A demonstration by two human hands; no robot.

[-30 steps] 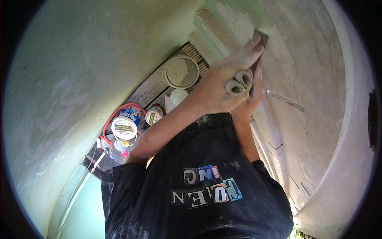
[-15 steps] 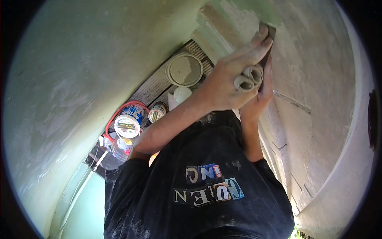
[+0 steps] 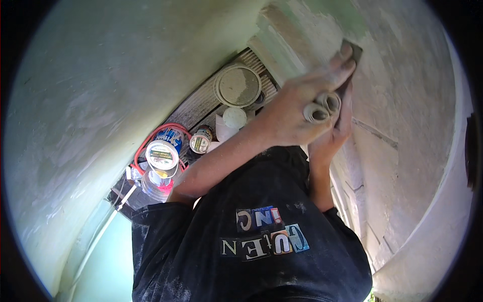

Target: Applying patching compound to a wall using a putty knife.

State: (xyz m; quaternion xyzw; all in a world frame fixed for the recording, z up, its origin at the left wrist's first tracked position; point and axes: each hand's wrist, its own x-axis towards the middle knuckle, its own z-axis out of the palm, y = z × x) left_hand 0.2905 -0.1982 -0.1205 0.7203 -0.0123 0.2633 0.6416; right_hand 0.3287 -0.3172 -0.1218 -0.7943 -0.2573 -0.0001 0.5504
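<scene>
My left hand point(image 3: 294, 111), dusty and closed, grips a dark, flat sanding-type tool point(image 3: 356, 52) against the patchy wall on the right. Its fingers stretch along the tool toward the far tip. Two pale rolled tubes point(image 3: 317, 112) stick out at the near end, beside the left palm; whether they belong to the tool I cannot tell. From the right, my right hand point(image 3: 333, 136) is closed around the tool's lower side, its fingers partly hidden behind the left hand and the tubes.
Left of my arm, a board point(image 3: 193, 113) carries a round bucket of grey paste point(image 3: 238, 86), a white cup point(image 3: 233, 119), a small jar point(image 3: 200, 141), a white-lidded tub point(image 3: 162, 155) and a red hose point(image 3: 138, 151). A pale green wall point(image 3: 110, 75) curves along the left.
Both hands and the tool have shifted slightly right and toward me along the wall. My hold on the tool looks the same. The whole view has moved a little.
</scene>
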